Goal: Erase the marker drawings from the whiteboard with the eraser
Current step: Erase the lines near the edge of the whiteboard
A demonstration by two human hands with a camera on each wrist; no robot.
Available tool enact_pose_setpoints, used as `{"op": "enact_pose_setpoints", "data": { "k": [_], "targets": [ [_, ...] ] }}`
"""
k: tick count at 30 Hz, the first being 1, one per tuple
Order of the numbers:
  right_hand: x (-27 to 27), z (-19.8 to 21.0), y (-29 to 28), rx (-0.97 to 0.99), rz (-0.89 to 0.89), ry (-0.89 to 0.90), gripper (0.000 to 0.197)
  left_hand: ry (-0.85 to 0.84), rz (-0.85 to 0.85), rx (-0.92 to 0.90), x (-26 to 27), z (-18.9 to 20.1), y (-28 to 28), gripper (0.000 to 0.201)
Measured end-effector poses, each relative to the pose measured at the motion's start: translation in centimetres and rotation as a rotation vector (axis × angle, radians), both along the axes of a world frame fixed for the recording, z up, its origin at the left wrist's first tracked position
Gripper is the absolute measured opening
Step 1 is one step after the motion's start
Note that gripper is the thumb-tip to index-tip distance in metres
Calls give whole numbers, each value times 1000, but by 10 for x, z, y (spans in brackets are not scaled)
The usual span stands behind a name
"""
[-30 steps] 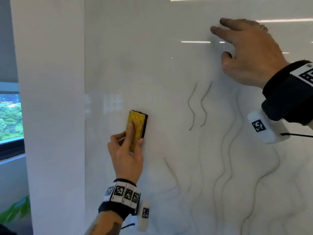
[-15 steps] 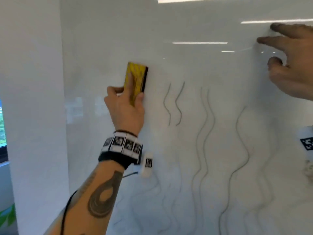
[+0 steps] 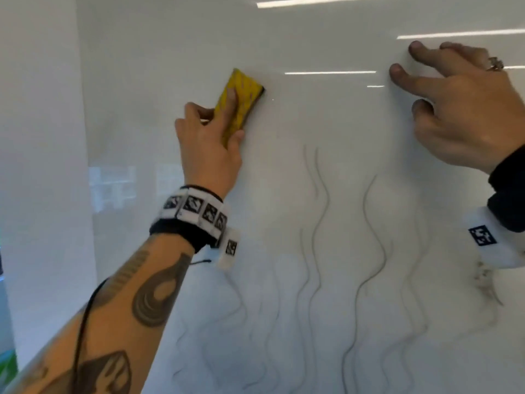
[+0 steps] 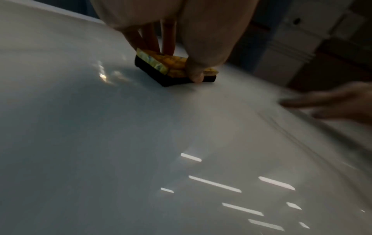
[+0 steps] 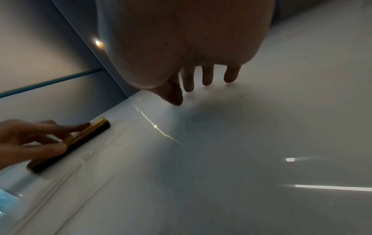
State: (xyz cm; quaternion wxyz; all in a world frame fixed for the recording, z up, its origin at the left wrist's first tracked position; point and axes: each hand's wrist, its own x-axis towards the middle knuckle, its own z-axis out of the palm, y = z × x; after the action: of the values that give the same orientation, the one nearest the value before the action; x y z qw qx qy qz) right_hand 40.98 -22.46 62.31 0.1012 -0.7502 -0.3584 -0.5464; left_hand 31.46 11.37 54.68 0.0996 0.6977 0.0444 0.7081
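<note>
Pressing eraser (image 3: 240, 102) (yellow) on whiteboard (image 3: 326, 194), left hand (image 3: 208, 150)

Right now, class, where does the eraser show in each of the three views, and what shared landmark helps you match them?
Head: eraser upper centre-left, tilted, under the left hand.
Left wrist: eraser upper centre, flat on the whiteboard, fingertips on its yellow back.
Right wrist: eraser at left edge, seen side-on, black felt against the board.
Shared landmark: the left hand pressing it.
</note>
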Motion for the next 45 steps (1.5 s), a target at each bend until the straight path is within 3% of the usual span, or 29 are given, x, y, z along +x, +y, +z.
{"op": "enact_pose_setpoints", "data": {
  "k": [2,4,6,8,12,14,16,18,20,22,26,28,30,33,35,39,43,45],
  "targets": [
    [0,0,0,7,8,-12,62,29,-39,207,7,-38,-37,56],
    [0,-1,0,-3,8,-30,64,176,-61,411,10,-101,-68,52],
    [-2,-2,-1,-8,18,-29,66,276,-65,477,1,-132,-75,47],
    [-4,-2,-2,11,23,-9,69,238,-83,387,-1,-109,-60,48],
    [-10,-1,2,3,28,35,72,3,-56,-17,10,-26,-44,56],
    [-12,-1,2,-5,21,46,73,-4,-49,14,16,-23,-61,55],
    [-13,-1,0,-20,1,37,73,70,-55,250,16,-62,-81,53],
    [-13,-1,-1,-35,-19,25,74,233,-78,495,10,-126,-89,51],
    [-14,-2,-2,-34,-23,33,74,331,-67,599,-4,-164,-81,49],
    [-13,-3,-2,-26,-37,22,74,284,-59,533,-7,-147,-56,52],
    [-10,-2,-1,-42,-56,4,74,8,-75,40,-1,-50,-18,57],
    [-9,-3,-3,-48,-56,-1,74,4,-86,-1,7,-38,-31,57],
    [-9,-5,-4,-50,-66,-19,73,57,-101,206,13,-72,-58,59],
    [-9,-5,-2,-52,-70,-20,73,274,-99,537,7,-172,-80,56],
    [-13,-7,-3,-44,-64,5,74,315,-123,557,-2,-201,-68,43],
    [-20,-4,1,-29,-58,79,72,175,-155,421,4,-150,-52,50],
    [-31,1,-6,128,83,155,66,30,-203,165,24,-68,-85,50],
    [-37,-3,-13,204,144,97,61,33,-207,114,33,-44,-113,52]
  ]
}}
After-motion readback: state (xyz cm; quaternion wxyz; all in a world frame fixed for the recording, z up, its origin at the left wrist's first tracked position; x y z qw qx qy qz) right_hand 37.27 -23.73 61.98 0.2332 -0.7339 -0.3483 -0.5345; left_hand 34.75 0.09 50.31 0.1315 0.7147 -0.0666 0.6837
